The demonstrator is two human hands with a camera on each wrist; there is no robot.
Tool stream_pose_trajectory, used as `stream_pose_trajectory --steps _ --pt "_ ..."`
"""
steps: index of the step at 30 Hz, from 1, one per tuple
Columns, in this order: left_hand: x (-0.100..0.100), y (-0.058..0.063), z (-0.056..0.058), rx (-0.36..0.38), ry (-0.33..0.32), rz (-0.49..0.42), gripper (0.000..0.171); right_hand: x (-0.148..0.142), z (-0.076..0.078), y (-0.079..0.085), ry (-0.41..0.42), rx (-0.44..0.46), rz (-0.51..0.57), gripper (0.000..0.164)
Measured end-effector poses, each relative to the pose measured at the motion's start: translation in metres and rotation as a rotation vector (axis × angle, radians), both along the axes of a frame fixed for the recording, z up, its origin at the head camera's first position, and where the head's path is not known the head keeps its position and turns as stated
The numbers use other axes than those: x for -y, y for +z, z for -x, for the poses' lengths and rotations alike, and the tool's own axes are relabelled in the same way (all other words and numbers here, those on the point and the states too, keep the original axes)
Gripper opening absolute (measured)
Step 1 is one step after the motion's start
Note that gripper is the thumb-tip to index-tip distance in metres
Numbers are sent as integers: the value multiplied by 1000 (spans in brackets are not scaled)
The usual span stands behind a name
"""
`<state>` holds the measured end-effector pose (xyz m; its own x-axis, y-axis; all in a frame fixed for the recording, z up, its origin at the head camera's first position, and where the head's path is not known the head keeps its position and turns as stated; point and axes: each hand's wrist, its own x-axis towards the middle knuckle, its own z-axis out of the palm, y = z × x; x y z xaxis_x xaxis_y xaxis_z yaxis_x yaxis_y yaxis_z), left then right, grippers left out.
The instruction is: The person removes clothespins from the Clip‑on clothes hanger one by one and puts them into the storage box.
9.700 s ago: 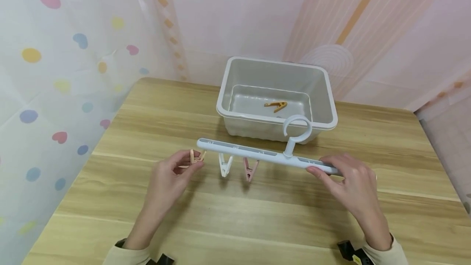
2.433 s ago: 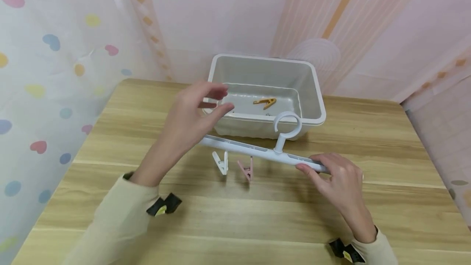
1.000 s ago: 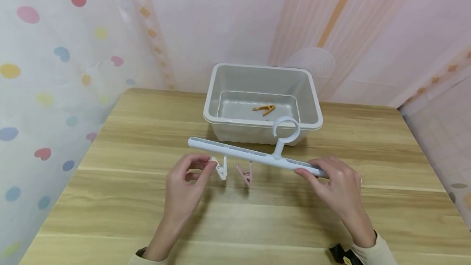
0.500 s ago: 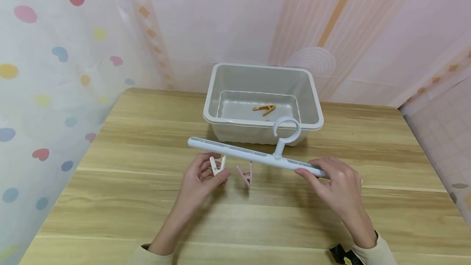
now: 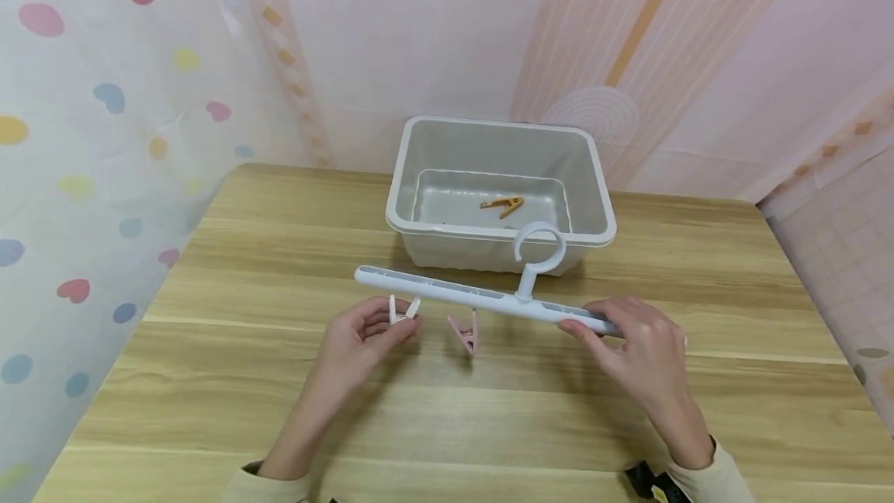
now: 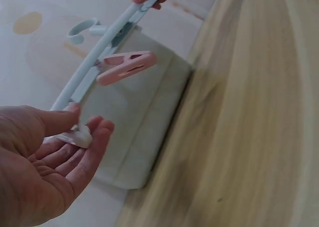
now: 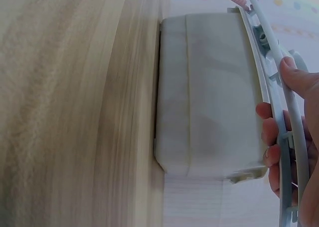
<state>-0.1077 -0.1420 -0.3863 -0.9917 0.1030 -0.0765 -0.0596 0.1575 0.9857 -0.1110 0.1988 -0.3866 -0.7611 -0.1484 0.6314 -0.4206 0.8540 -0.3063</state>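
My left hand (image 5: 363, 340) holds a white clothespin (image 5: 393, 309) between thumb and fingers, just below the left part of a pale blue hanger (image 5: 433, 288). In the left wrist view, the white clothespin (image 6: 79, 137) lies against my fingers, partly hidden by the thumb; it looks off the bar. A pink clothespin (image 5: 466, 332) hangs from the hanger's underside, right of my left hand. My right hand (image 5: 646, 348) grips the bar's right end, thumb in front, as the right wrist view shows the hanger (image 7: 273, 42) held up. Its round hook points upward.
Behind the hanger stands a light grey plastic bin (image 5: 499, 138) with an orange clothespin (image 5: 503, 206) on its floor. The wooden table (image 5: 489, 433) extends below and to both sides. A patterned cloth (image 5: 447, 29) covers the wall behind.
Earlier my left hand held a beige clothespin, then reached over the bin with fingers apart. It came back, took the white clothespin, and moved it slightly left. The right hand keeps its hold.
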Motion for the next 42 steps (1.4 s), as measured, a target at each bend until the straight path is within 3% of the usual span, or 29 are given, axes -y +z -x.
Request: stream_pose_trajectory --steps 4,8,12,16,18,19,21,26,29,34,38,42 --pt "4 5 -1 -78 24 155 22 1 1 1 15 8 -10 45" --pt "3 6 -2 -274 91 336 21 1 1 2 25 6 -20 40" --pt "-1 7 -4 -443 144 472 19 1 0 1 19 -11 -28 54" --pt "-7 9 -7 -516 194 556 19 3 1 0 17 -35 -11 65" --pt "-11 9 -8 -517 210 536 20 3 0 0 8 -33 -2 67" --pt "-14 9 -8 -505 215 506 21 3 1 0 6 -39 4 67" --pt "-18 9 -9 -424 193 362 21 3 1 0 3 -40 14 66" --pt "-21 9 -6 -58 103 -158 24 2 2 1 36 -44 46 57" --pt "-15 8 -1 96 9 -349 27 3 2 0 52 -52 58 60" --pt "-3 5 2 244 -145 -470 35 3 2 0 61 -55 73 67" --pt "2 4 2 275 -198 -464 42 1 3 1 80 -78 78 62" --pt "3 5 4 280 -237 -461 38 -3 5 1 89 -102 89 59"
